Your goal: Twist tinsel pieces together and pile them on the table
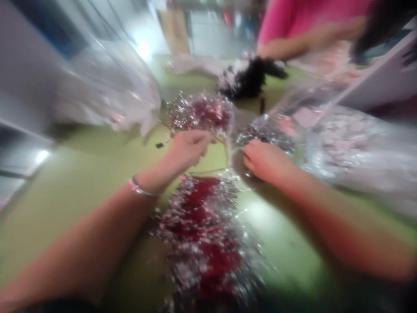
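My left hand (pixel 192 145), with a bracelet on its wrist, has its fingers pressed together just below a bundle of red and silver tinsel (pixel 208 111). Blur hides what is in the pinch; a thin stick or cord runs off to its right. My right hand (pixel 265 161) is closed, its fingers curled down at the near edge of a silver tinsel heap (pixel 278 139), and I cannot make out what they hold. Below both hands, a long red and silver tinsel strip (pixel 208 221) lies towards me, with a thin strand at its upper end.
Clear plastic bags (pixel 114 95) stand at the left of the green table (pixel 81 182). At the right lies a plastic bag of pale pieces (pixel 345 139). Behind are a black fluffy bundle (pixel 249 80) and another person in a pink sleeve (pixel 280 21). A small black piece (pixel 159 145) lies left.
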`<state>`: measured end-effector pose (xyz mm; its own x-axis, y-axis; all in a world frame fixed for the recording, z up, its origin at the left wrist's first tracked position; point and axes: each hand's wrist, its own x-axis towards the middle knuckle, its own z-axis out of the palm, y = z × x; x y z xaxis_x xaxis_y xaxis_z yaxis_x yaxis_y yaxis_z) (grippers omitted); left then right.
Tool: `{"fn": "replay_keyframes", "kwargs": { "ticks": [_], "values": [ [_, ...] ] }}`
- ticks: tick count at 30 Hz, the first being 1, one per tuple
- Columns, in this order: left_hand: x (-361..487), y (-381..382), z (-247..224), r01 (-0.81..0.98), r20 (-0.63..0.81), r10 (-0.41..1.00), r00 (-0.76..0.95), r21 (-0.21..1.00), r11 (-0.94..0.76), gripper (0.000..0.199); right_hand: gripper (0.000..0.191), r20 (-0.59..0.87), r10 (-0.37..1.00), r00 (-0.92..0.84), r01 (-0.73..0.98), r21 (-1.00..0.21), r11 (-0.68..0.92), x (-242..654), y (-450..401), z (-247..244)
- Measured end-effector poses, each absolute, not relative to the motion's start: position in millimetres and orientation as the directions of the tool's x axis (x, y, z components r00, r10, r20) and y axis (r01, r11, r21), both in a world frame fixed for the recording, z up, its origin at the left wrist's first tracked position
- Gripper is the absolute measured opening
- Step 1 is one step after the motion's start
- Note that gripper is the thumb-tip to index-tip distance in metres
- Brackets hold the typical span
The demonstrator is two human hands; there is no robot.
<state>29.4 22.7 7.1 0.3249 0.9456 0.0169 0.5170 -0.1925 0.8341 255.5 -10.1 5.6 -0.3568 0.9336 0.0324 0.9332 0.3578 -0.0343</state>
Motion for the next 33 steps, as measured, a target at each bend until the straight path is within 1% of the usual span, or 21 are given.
{"fn": "replay_keyframes", "kwargs": {
  "ticks": [3, 5, 7, 9, 11, 14, 17, 19, 23, 27, 29, 30, 31, 33],
  "values": [
    [35, 18, 6, 0.517, 0.071, 0.918, 0.39, 0.808, -0.282, 0.028, 0.014, 0.124, 0.959, -0.253, 0.92, -0.277, 0.278, 253, -10, 11],
    [39, 14, 6, 0.518, 0.122, 0.891, 0.437, 0.776, -0.36, 0.026, 0.013, 0.134, 0.968, -0.213, 0.87, -0.424, 0.251, 249, -13, 16],
    [43, 10, 6, 0.525, 0.155, 0.864, 0.48, 0.738, -0.424, 0.026, 0.015, 0.15, 0.967, -0.204, 0.796, -0.55, 0.253, 245, -17, 19],
    [45, 7, 5, 0.537, 0.153, 0.842, 0.517, 0.708, -0.458, 0.027, 0.016, 0.185, 0.963, -0.194, 0.711, -0.65, 0.268, 239, -21, 21],
    [46, 6, 5, 0.537, 0.136, 0.823, 0.552, 0.697, -0.475, 0.029, 0.012, 0.193, 0.963, -0.187, 0.631, -0.728, 0.268, 235, -24, 21],
    [46, 5, 6, 0.521, 0.124, 0.802, 0.585, 0.701, -0.488, 0.029, 0.011, 0.087, 0.983, -0.164, 0.534, -0.83, 0.163, 231, -28, 19],
    [44, 5, 7, 0.508, 0.106, 0.793, 0.6, 0.715, -0.48, 0.028, 0.019, -0.003, 0.988, -0.155, 0.463, -0.883, 0.07, 232, -29, 18],
    [44, 5, 8, 0.504, 0.101, 0.794, 0.599, 0.723, -0.472, 0.027, 0.022, -0.003, 0.99, -0.14, 0.447, -0.893, 0.06, 232, -30, 20],
    [44, 4, 8, 0.506, 0.096, 0.795, 0.599, 0.724, -0.469, 0.028, 0.021, 0.007, 0.995, -0.096, 0.48, -0.876, 0.052, 232, -30, 23],
    [44, 4, 8, 0.556, 0.085, 0.793, 0.603, 0.668, -0.495, 0.029, 0.021, 0.026, 0.992, -0.127, 0.522, -0.848, 0.089, 232, -27, 21],
    [44, 3, 8, 0.616, 0.105, 0.797, 0.595, 0.577, -0.536, 0.028, 0.022, 0.052, 0.987, -0.149, 0.551, -0.825, 0.127, 233, -25, 19],
    [44, 2, 9, 0.652, 0.12, 0.79, 0.602, 0.498, -0.572, 0.026, 0.023, 0.05, 0.986, -0.16, 0.558, -0.82, 0.132, 233, -24, 19],
    [44, 2, 10, 0.684, 0.13, 0.775, 0.618, 0.398, -0.612, 0.021, 0.025, 0.025, 0.985, -0.168, 0.557, -0.822, 0.116, 233, -24, 19],
    [45, 0, 12, 0.707, 0.109, 0.729, 0.675, 0.185, -0.682, 0.014, 0.03, -0.075, 0.983, -0.167, 0.544, -0.838, 0.029, 231, -25, 20]
  ]
}}
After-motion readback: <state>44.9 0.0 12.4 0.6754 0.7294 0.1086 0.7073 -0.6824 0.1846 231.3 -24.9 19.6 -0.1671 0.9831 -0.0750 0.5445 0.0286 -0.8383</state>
